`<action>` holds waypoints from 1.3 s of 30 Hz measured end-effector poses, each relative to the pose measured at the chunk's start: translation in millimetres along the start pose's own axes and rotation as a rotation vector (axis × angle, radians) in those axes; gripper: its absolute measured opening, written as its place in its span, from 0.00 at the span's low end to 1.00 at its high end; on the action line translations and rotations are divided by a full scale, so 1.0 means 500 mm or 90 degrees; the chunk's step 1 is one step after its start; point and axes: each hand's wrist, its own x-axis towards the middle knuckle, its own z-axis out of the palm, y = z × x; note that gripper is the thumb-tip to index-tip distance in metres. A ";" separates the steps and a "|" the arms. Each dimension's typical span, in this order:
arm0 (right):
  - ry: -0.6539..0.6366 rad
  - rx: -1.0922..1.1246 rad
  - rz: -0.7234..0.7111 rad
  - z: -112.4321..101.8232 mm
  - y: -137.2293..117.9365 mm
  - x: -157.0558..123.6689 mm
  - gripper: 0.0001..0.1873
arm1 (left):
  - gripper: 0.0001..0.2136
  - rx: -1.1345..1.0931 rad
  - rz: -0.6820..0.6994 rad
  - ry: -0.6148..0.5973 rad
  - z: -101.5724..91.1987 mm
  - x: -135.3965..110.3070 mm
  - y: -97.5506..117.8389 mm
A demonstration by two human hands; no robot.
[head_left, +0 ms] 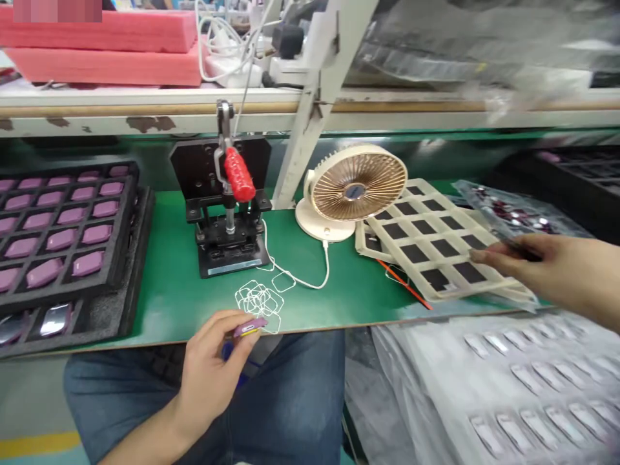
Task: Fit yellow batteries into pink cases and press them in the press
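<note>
My left hand is at the front edge of the green mat, fingers pinched on a small purple part. Just beyond it lies a pile of thin white wire-like frames. My right hand reaches over the right side, fingers closed on a thin dark tool, above a cream grid tray with dark squares. The hand is blurred by motion. A black hand press with a red handle stands at the middle of the mat.
A black tray of purple parts sits at the left. A small beige fan with a white cable stands mid-table. Clear bagged parts lie far right, and plastic blister sheets lower right. Pink foam rests on the shelf.
</note>
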 end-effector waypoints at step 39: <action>-0.573 0.903 -0.048 0.206 -0.492 -0.468 0.29 | 0.17 0.238 0.364 0.051 -0.030 -0.017 -0.013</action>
